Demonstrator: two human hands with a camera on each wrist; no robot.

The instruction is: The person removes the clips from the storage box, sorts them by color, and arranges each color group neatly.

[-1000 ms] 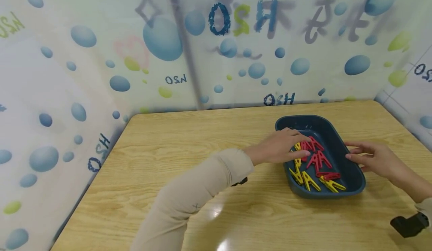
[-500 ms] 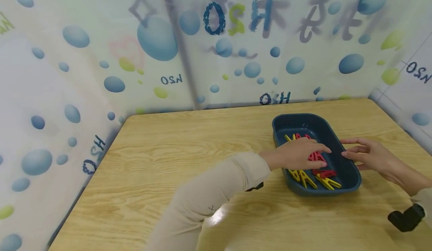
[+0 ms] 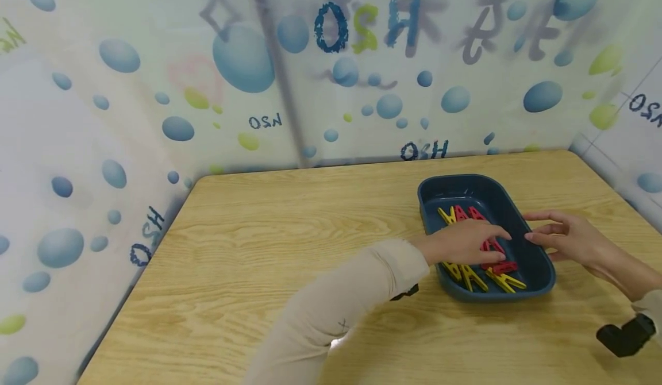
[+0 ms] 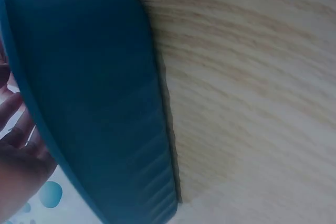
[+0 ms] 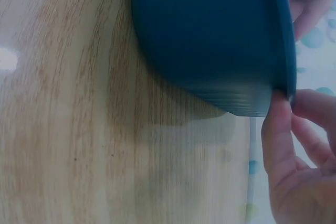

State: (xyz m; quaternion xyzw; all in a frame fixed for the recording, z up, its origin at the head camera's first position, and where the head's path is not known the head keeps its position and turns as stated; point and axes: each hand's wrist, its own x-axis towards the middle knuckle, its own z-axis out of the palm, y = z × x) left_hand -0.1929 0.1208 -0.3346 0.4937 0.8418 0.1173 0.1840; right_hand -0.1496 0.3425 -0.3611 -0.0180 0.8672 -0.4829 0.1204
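Observation:
A dark blue plastic tub [image 3: 509,204] stands on the table, holding several red clothespins [image 3: 504,267] and yellow clothespins [image 3: 507,281]. My left hand [image 3: 462,242] reaches over the tub's left rim, its thumb and index finger spread apart above the red clothespins. It covers part of the pile, and its other fingers are hidden. At the right rim, my right hand [image 3: 579,238] pinches the edge. In the right wrist view, the right thumb [image 5: 278,140] lies on the tub's outer wall just under the rim, with the fingers on the other side of it.
The wood-grain table [image 3: 289,224] extends to the left of the tub. Behind it hangs a pale curtain [image 3: 310,103] printed with blue and green drops. A black wrist strap [image 3: 626,336] sits on the right forearm.
My left hand has moved right and slightly down, deeper over the clothespins. The right hand stays at the rim. The view has shifted a little.

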